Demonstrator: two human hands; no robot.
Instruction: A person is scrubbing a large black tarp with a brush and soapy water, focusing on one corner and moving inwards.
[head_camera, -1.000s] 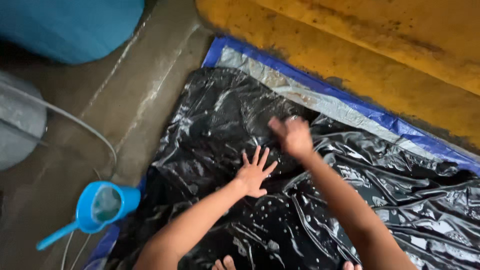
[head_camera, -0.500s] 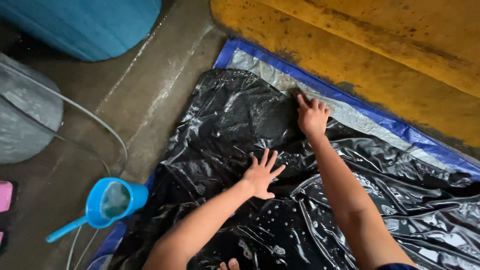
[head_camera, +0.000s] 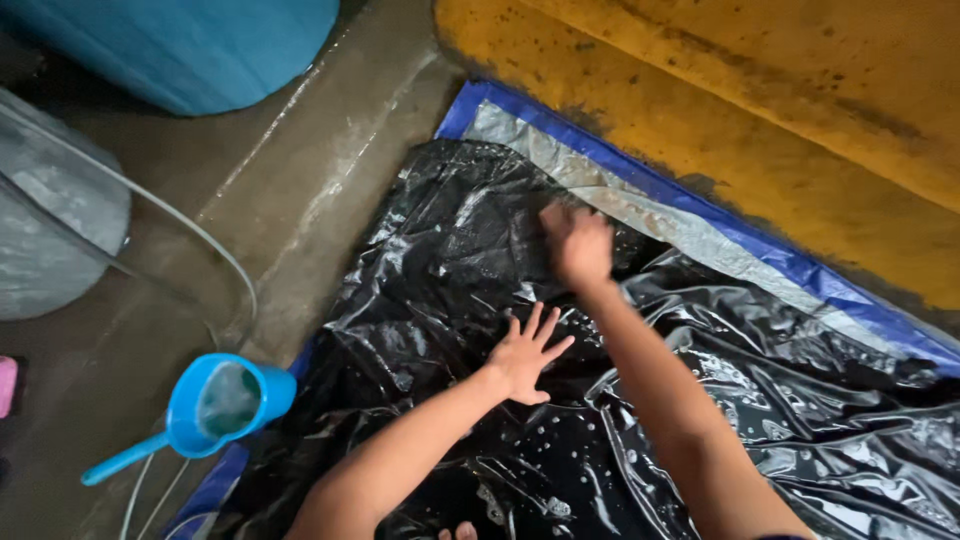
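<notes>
Black sheet, wet and crinkled, across the centre and lower right of the frame, over a blue tarp with a silver band. Yellow wall along the upper right; wet floor at left. Blue barrel upper left, grey tub at the left edge. Blue scoop lower left, water inside. Left hand flat on sheet, fingers spread. Right hand on sheet above it, blurred; fingers impossible to tell.
</notes>
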